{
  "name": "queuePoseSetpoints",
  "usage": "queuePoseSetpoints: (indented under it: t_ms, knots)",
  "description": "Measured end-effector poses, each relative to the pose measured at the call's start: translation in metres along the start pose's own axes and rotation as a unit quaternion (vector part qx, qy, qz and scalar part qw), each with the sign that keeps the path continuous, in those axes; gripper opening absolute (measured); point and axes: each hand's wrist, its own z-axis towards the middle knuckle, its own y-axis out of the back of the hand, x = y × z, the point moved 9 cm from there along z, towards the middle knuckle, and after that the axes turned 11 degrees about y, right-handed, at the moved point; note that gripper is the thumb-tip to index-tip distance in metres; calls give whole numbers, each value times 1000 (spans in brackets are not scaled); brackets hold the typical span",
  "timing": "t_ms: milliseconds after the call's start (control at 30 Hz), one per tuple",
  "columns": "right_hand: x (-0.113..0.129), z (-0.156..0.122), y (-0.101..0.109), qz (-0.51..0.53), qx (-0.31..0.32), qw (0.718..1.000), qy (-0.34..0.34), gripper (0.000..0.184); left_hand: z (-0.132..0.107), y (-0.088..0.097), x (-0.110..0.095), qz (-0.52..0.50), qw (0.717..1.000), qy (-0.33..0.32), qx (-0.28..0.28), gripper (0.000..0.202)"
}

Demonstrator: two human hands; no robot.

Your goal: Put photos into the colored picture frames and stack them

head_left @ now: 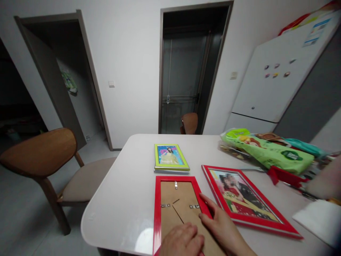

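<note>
A red picture frame (158, 202) lies face down on the white table, showing its brown backing board and small metal clips. A dark slit runs diagonally across that board. My left hand (182, 240) rests on the lower part of the board with its fingers curled together; whatever is under the fingertips is hidden. Along the frame's right side, my right hand (222, 224) grips the edge, thumb and fingers on the red border. Beside it is a second red frame (247, 199), face up with a photo of people. Farther back sits a lime-green frame (172, 157) with a picture of a figure in a yellow dress.
A green package (277, 153) and other items crowd the table's right side. Near them are a red-handled tool (287, 177), a white tissue (319, 218) and another person's blurred arm (323, 179). A wooden chair (42, 153) stands left of the table (114, 213).
</note>
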Motion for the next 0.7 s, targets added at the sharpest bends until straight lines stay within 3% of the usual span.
queuePoseSetpoints:
  t_ms: [133,200,267,400,600,700]
  knots:
    - [-1,3,3,-209,22,974,79,48,-5,45,54,9,984,135,-114,50]
    - [5,5,-1,-272,43,955,112,43,-9,56,80,-11,968,202,-147,54]
    - [10,9,-6,-311,61,939,133,38,-9,56,94,-45,961,227,-150,56]
    - [14,19,-14,-350,71,922,149,28,-6,52,99,-75,961,227,-143,57]
    - [21,22,-14,-376,49,910,168,27,-6,53,99,-84,960,224,-143,59]
    - [41,18,-35,-364,53,905,215,27,-7,53,102,-97,956,223,-161,58]
